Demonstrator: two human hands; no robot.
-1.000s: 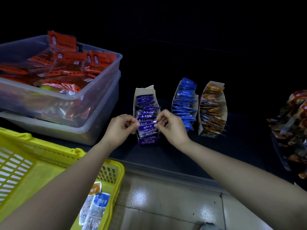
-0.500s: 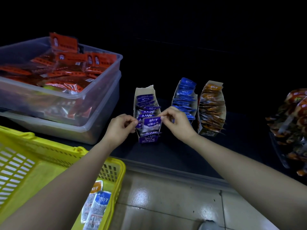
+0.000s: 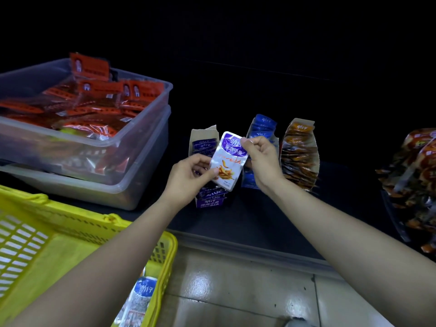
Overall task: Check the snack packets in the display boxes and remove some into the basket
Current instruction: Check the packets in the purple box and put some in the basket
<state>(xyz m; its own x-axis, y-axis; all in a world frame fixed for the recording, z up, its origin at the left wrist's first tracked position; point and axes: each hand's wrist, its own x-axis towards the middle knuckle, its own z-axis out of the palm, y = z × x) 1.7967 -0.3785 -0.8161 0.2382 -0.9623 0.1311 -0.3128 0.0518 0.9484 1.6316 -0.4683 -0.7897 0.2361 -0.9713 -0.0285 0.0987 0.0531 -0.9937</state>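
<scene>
Nearest me, low on my left, the yellow basket [image 3: 111,218] is cut off by the frame's edge and partly covered by my left forearm. A few packets [image 3: 144,293] lie in its near corner, and the top one has a blue band reading 劲仔. Past the glossy floor tiles [image 3: 236,291] runs the front edge of the dark shelf [image 3: 259,223]. Above it both hands hold one purple packet [image 3: 230,161], tilted, its face towards me. My left hand [image 3: 188,178] pinches the lower left edge between thumb and curled fingers, and my right hand [image 3: 262,161] pinches the top right corner. Its purple band reads 劲仔 over 深海小鱼; the small print lower down is too fine to read. The packet hangs over the purple display box [image 3: 208,200], hiding its middle, and the box front repeats 深海小鱼. Just right of that, my right hand covers much of the blue display box [image 3: 262,125], and the orange display box [image 3: 299,154] stands beside it. Towards the shelf's left end, two stacked clear tubs [image 3: 146,142] hold red packets [image 3: 94,100] whose labels are blurred. At the right edge a heap of orange packets [image 3: 415,175] is cut off.
</scene>
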